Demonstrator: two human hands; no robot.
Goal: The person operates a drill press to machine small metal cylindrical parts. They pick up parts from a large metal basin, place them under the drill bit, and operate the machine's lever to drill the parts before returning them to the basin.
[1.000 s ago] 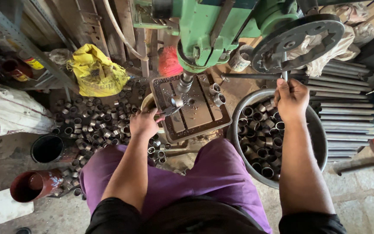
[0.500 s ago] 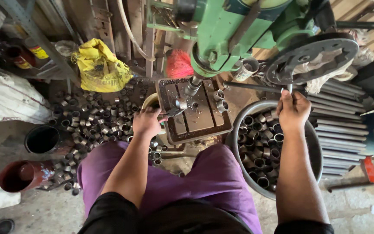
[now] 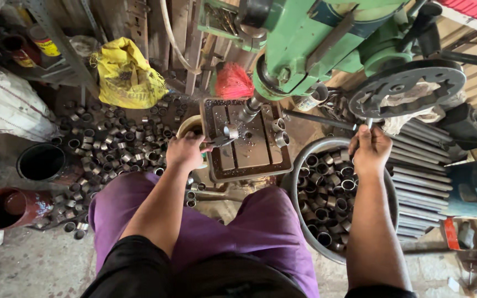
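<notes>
I sit at a green drill press [image 3: 310, 38] with purple trousers over my knees. My left hand [image 3: 185, 150] rests at the left edge of the slotted drill table [image 3: 249, 149] and grips a clamp tool that holds a small metal ring [image 3: 231, 132] under the spindle [image 3: 248, 113]. My right hand [image 3: 369, 149] is closed on the feed handle [image 3: 369, 122] below the dark spoked wheel [image 3: 407, 88]. Two more metal rings [image 3: 280, 132] lie on the table's right side.
A round metal basin [image 3: 305, 149] full of short steel rings sits under my right arm. Several rings are heaped on the floor [image 3: 111, 143] to the left, beside a yellow bag [image 3: 125, 74], a black bucket [image 3: 41, 161] and a red can [image 3: 4, 207]. Steel rods [image 3: 420, 182] lie right.
The view has drifted slightly. Both hands keep their grips, with the right hand still on the feed handle and the left still at the table edge.
</notes>
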